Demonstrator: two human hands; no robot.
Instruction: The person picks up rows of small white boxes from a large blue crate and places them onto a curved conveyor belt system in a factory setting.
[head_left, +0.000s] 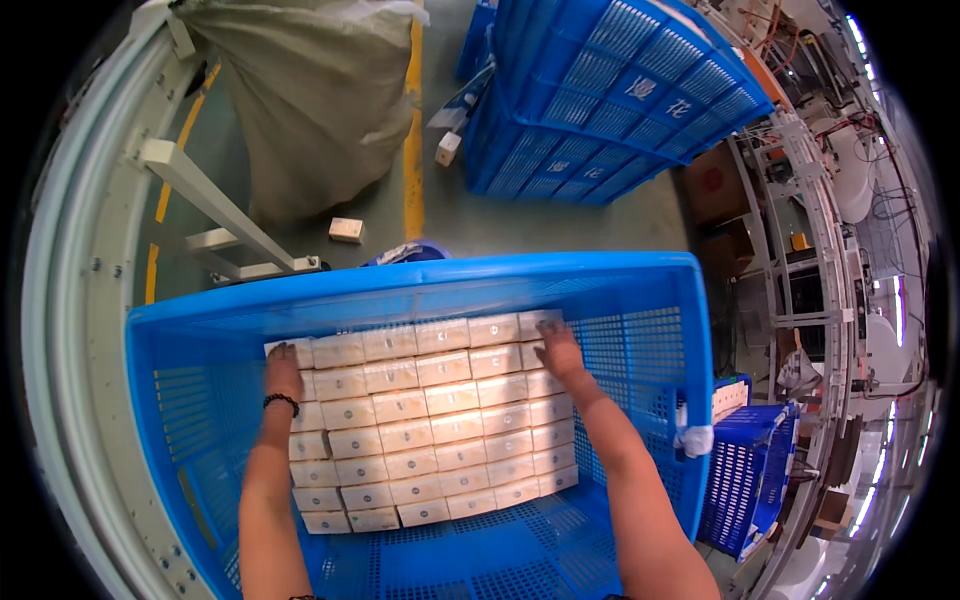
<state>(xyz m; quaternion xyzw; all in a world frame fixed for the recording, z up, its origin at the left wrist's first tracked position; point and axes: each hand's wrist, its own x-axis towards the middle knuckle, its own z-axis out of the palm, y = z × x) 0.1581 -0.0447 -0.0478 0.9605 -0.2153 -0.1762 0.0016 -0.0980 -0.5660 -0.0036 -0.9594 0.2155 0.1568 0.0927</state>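
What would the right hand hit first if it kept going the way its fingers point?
The right hand points away from the person over the boxes. Next in line is probably the crate's far wall, though depth is unclear.

Bright, even light across the scene, the blue crate (420, 285) glowing saturated and the pale boxes (430, 420) inside evenly lit. Hard white glare streaks from strip lights (895, 300) down the right rim. Soft shadows under both forearms, nothing deep. Heavy fisheye bend: the conveyor frame (60, 300) curves along the left, black corners all round. Centre fairly sharp, edges smeared.
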